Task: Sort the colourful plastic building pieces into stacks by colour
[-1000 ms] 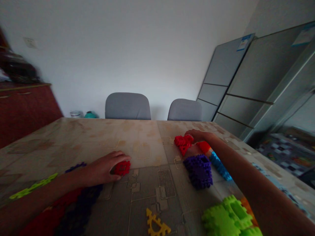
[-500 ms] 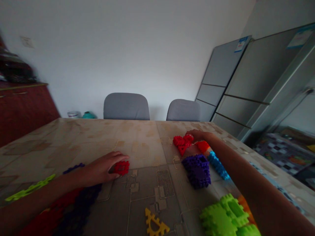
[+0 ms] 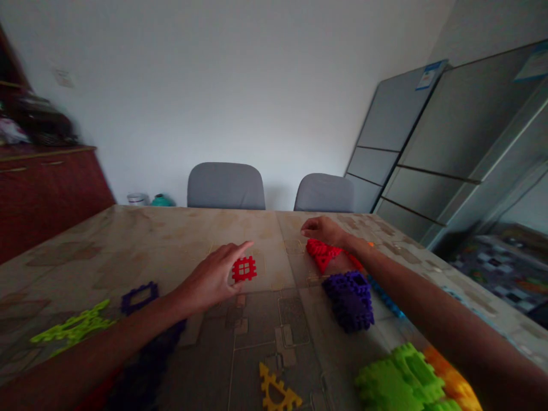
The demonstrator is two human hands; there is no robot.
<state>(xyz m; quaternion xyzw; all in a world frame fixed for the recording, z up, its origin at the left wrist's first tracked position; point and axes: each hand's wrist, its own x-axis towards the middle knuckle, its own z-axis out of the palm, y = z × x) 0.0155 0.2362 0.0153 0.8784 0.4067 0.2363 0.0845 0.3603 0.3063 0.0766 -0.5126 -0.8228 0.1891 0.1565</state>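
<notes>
My left hand (image 3: 209, 282) is closed on a red square piece (image 3: 244, 269), a notched frame with a small window grid, standing on edge between thumb and fingers. The index finger points out above it. My right hand (image 3: 324, 229) hovers just above several red notched pieces (image 3: 322, 253), its fingers curled together and nothing visible in them. Nearer me from these lies a purple notched block (image 3: 350, 302). A blue piece (image 3: 387, 298) is partly hidden behind my right forearm.
Lime green blocks (image 3: 396, 379) and an orange piece (image 3: 454, 379) sit at the near right. A yellow triangle (image 3: 277, 391) lies at the front. Purple (image 3: 140, 297) and lime green (image 3: 79, 324) flat pieces lie at left. Two grey chairs (image 3: 226, 185) stand behind the patterned table (image 3: 149, 240).
My left hand has moved right and away from me with the red square piece, now facing me more. My right hand has lifted off the red pieces and shifted left.
</notes>
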